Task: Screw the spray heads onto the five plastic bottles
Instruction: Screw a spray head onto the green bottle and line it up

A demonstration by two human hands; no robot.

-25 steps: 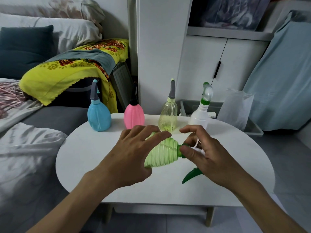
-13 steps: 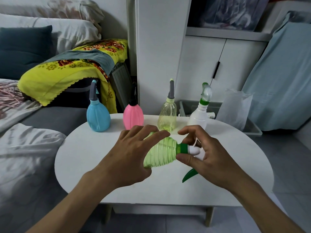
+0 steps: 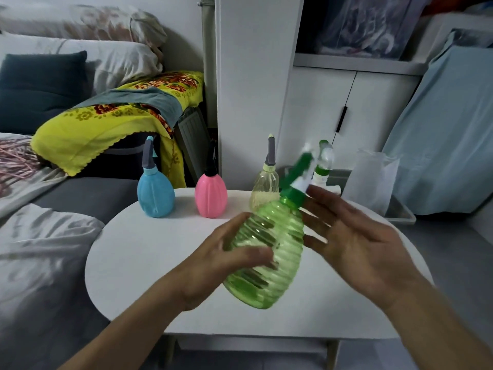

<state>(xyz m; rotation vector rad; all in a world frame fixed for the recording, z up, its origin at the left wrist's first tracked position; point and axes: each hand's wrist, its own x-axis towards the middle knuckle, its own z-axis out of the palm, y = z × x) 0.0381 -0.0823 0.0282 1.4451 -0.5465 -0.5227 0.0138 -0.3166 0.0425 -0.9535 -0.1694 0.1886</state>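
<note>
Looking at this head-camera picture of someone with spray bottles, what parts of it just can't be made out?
- Head view: the white bottle at the back is mostly hidden by the green bottle and its spray head.
- That spray head is motion-blurred, so how tightly it sits cannot be told.
- The left hand is blurred and its fingers are partly behind the green bottle.
- The right hand is open; whether it touches the bottle is unclear.
- The table legs are cut off by the bottom edge.

Tilted ribbed green bottle (image 3: 266, 252), capped
</note>
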